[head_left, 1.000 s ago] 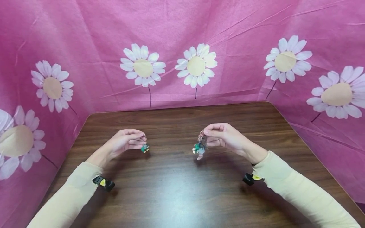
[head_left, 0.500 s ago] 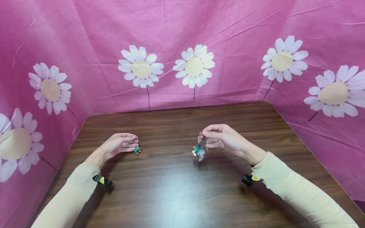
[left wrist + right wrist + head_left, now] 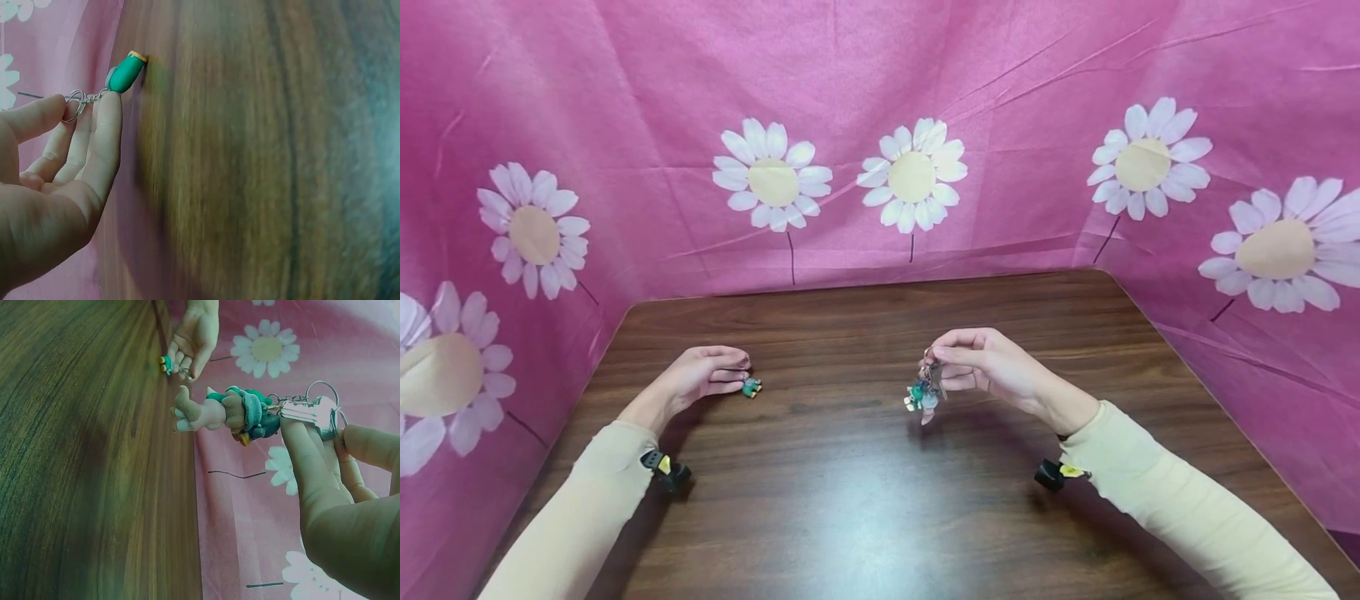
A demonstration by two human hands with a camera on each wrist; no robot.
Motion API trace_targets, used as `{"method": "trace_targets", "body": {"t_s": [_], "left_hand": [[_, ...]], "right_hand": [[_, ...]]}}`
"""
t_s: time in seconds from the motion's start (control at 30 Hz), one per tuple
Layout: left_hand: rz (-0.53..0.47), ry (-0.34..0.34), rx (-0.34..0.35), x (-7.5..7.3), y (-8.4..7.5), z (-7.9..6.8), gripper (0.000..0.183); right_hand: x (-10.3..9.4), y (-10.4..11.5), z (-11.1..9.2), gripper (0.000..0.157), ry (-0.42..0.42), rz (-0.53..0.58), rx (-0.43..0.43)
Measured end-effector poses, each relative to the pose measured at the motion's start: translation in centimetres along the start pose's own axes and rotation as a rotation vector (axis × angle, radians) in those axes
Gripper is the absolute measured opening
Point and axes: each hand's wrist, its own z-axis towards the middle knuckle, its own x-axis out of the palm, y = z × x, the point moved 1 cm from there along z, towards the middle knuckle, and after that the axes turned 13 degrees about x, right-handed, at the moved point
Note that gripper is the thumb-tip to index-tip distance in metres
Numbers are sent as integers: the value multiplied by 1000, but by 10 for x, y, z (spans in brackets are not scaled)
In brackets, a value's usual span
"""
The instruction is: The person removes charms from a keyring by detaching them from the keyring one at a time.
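My left hand (image 3: 703, 377) pinches the metal ring of a keychain between thumb and fingers. From that ring (image 3: 76, 106) a short chain leads to a small green figurine (image 3: 127, 74) with a yellow-orange end, low at the tabletop. To the right, my right hand (image 3: 985, 360) holds up a key ring (image 3: 324, 394) by thumb and fingertips. Silver keys (image 3: 306, 412) and several figurine charms dangle from it above the table, among them a pinkish one (image 3: 203, 415) and a dark one with an orange part (image 3: 253, 434). A green charm (image 3: 919, 392) also shows in the head view.
A brown wood-grain table (image 3: 850, 483) lies under both hands. Pink cloth (image 3: 850, 67) printed with white daisies stands around its back and sides. Each wrist wears a black camera, as on the left wrist (image 3: 673, 477).
My left hand has moved left and lowered its keychain until the figurine comes down at the tabletop. The right hand with its key ring stays nearly still.
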Motion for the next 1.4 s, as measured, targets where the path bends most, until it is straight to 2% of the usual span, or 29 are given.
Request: {"method": "trace_targets", "body": {"t_s": [0.37,0.77,0.93,1.03,1.1,1.27,1.4], "left_hand": [[-69,-57,5,-11,2,2,9],[-73,-59,7,-15,1,0,8],[-51,-44,13,-8,1,1,12],[1,-18,45,8,-4,3,21],[62,-4,81,25,-10,7,30],[211,69,192,81,-33,8,38],[307,195,289,126,-51,0,33]], "right_hand": [[4,0,0,12,22,34,-19],[2,-1,0,11,31,20,-30],[3,1,0,11,0,33,-23],[5,3,0,10,-56,33,-22],[6,5,0,10,-93,23,-21],[10,8,-1,9,-119,2,-33],[14,9,-1,11,-115,-14,-46]]}}
